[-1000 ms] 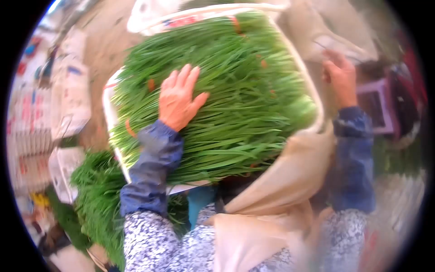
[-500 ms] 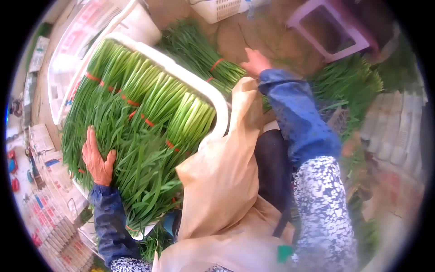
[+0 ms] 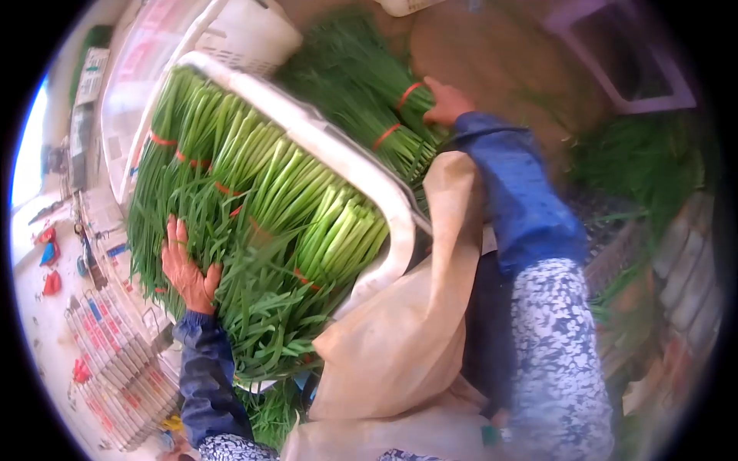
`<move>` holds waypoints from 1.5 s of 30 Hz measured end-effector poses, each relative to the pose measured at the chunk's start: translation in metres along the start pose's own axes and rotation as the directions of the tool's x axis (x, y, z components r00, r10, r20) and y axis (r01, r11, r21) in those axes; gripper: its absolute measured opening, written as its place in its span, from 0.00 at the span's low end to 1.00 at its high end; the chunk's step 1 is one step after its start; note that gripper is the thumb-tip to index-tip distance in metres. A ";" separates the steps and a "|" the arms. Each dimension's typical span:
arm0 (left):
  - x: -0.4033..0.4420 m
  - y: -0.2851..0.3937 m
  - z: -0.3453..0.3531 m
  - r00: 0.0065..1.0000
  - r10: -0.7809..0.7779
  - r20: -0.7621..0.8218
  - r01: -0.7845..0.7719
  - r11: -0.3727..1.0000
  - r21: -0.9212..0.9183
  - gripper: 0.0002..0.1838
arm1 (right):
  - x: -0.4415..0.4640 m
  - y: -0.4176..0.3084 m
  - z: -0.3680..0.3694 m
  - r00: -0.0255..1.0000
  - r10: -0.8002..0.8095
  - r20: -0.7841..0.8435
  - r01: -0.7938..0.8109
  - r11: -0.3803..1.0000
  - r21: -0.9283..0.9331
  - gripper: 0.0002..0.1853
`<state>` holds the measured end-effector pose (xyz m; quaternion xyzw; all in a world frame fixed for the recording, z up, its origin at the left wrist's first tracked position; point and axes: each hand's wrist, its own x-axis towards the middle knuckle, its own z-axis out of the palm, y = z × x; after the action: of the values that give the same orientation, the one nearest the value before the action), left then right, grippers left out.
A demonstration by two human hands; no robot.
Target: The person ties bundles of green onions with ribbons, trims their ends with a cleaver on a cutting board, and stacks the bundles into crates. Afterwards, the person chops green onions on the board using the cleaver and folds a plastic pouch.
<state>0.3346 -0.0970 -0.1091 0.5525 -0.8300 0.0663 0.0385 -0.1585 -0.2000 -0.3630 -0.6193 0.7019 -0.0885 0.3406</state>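
Note:
Long green leafy bundles [image 3: 261, 173] with red bands fill a white basket [image 3: 307, 127]. My left hand [image 3: 188, 269] lies on the leaves at the basket's left side, fingers extended and thumb apart. Beyond the basket's right rim, more banded bundles [image 3: 369, 92] rest on the ground. At the banded end of one of them is my right hand [image 3: 448, 102], its fingers against the stalks; the fingertips are partly hidden, and the hand appears closed on that bundle.
A tan apron [image 3: 400, 338] covers my lap beside the basket. At the upper right stands a purple frame-like object [image 3: 676, 84], with more greens [image 3: 638, 165] below it. Stacked white crates [image 3: 119, 338] are at the left, and another white basket [image 3: 250, 34] is behind.
The view has turned toward the right-hand ground. My right hand, earlier raised away from the greens, has come down to a bundle there. My left hand still rests on the basket's greens.

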 end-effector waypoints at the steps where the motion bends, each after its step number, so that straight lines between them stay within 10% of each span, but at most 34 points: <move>1: 0.000 -0.001 -0.002 1.000 0.002 0.021 -0.003 0.999 0.032 0.49 | 0.004 0.002 -0.011 1.000 -0.009 0.003 0.010 1.000 -0.008 0.52; 4: 0.011 -0.005 -0.031 0.987 -0.020 0.160 0.023 1.000 -0.015 0.48 | -0.008 0.002 -0.086 0.990 -0.138 -0.040 0.140 0.988 0.065 0.43; 8: 0.048 0.010 -0.097 0.916 -0.066 0.397 0.117 0.987 -0.106 0.48 | -0.096 -0.015 -0.203 0.968 0.027 0.249 -0.206 0.654 0.728 0.19; 12: 0.088 0.115 -0.146 0.938 0.326 -0.115 -0.340 0.930 -0.137 0.49 | -0.212 -0.062 -0.253 0.983 0.071 0.172 -0.184 0.501 0.846 0.12; 14: 0.128 0.204 -0.127 0.769 0.507 -0.391 -0.636 0.669 -0.384 0.54 | -0.285 -0.099 -0.280 0.988 0.083 0.130 -0.153 0.412 0.898 0.12; 18: 0.151 0.269 -0.120 0.502 0.528 -0.685 -0.789 0.604 -0.113 0.54 | -0.363 -0.161 -0.295 1.000 0.025 0.004 -0.013 0.395 0.918 0.16; 21: 0.149 0.281 -0.132 0.693 0.295 -0.658 -0.706 0.094 -0.702 0.43 | -0.411 -0.215 -0.352 0.959 -0.271 0.080 0.009 0.312 0.950 0.24; 23: 0.136 0.270 -0.162 0.830 0.178 -0.529 -0.444 -0.363 -0.819 0.34 | -0.417 -0.240 -0.376 0.577 -0.804 0.143 0.235 0.331 0.914 0.35; 25: 0.129 0.262 -0.168 0.906 0.070 -0.417 -0.246 -0.715 -0.655 0.27 | -0.430 -0.234 -0.373 0.721 -0.688 -0.086 0.419 0.333 0.845 0.34; 28: 0.147 0.248 -0.157 0.959 -0.249 -0.132 -0.270 -0.679 -0.683 0.24 | -0.381 -0.201 -0.375 0.860 -0.285 -0.423 0.509 0.445 0.737 0.39; 32: 0.129 0.206 -0.153 0.994 -0.064 -0.087 -0.104 -0.783 -0.614 0.28 | -0.355 -0.219 -0.335 0.781 -0.380 -0.495 0.618 0.578 0.532 0.39; 36: 0.096 0.200 -0.161 0.977 -0.208 -0.051 -0.198 -0.786 -0.585 0.30 | -0.334 -0.245 -0.320 0.670 -0.558 -0.490 0.719 0.651 0.242 0.38; 45: 0.004 0.210 -0.130 0.974 -0.225 -0.010 -0.219 -0.935 -0.278 0.34 | -0.348 -0.295 -0.211 0.745 -0.651 0.146 0.425 0.633 0.648 0.49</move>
<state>0.1380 -0.0004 0.0056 0.0413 -0.1711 -0.7451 0.6433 -0.0436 -0.0036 0.0854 -0.6746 0.3418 -0.2782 0.5922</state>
